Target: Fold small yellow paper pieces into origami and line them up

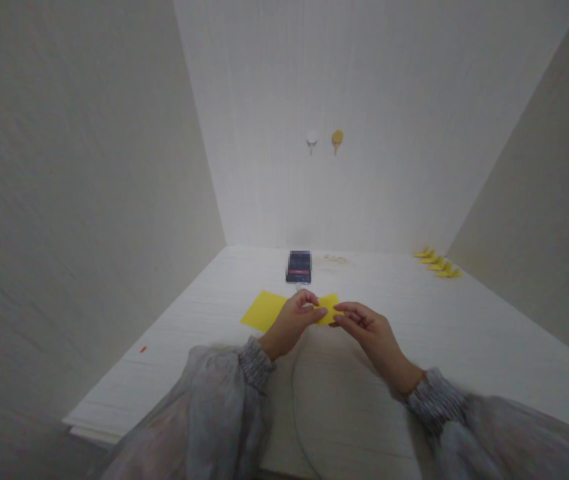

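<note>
Between my two hands is a small folded piece of yellow paper (328, 305), held a little above the white table. My left hand (295, 319) pinches its left side with thumb and fingers. On the opposite side, the fingertips of my right hand (367, 329) are closed on the paper's right edge. A larger flat sheet of yellow paper (264, 311) lies on the table to the left, partly covered by my left hand. How the held paper is folded underneath is hidden.
A phone (299, 268) lies beyond my hands, with a cable (294, 387) running toward me. Several folded yellow paper figures (438, 263) stand in a row at the back right. An orange scrap (143, 349) lies at the left edge. Pale walls enclose the table (204, 293).
</note>
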A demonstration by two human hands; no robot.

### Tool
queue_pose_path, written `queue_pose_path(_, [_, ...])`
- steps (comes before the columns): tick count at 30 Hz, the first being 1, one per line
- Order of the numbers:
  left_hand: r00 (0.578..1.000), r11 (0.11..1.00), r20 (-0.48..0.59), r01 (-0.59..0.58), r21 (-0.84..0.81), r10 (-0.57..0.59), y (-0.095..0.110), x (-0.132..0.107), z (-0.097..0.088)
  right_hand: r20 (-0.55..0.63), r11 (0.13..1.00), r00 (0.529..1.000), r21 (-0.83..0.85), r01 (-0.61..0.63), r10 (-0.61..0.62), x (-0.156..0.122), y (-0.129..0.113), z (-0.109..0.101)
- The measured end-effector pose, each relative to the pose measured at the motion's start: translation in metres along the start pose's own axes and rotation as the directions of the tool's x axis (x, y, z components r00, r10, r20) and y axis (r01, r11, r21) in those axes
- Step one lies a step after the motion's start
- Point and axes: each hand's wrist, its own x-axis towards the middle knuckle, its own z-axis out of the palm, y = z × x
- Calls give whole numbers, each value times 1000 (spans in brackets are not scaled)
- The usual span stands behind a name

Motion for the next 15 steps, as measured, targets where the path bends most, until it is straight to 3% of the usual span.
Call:
queue_pose_path(6, [998, 999, -47, 44, -17, -45, -3, 1, -4, 177, 974, 979, -186, 130, -97, -3, 1, -10])
queue_pose_path(10, [998, 999, -22, 51, -15, -51, -6, 0, -7, 219, 923, 959, -300, 240, -178, -1, 0, -16])
queue_pose_path(15, [998, 995, -40, 58, 81, -54, -5, -1, -6, 280, 901, 943, -339, 271, -179, 2, 0, -18])
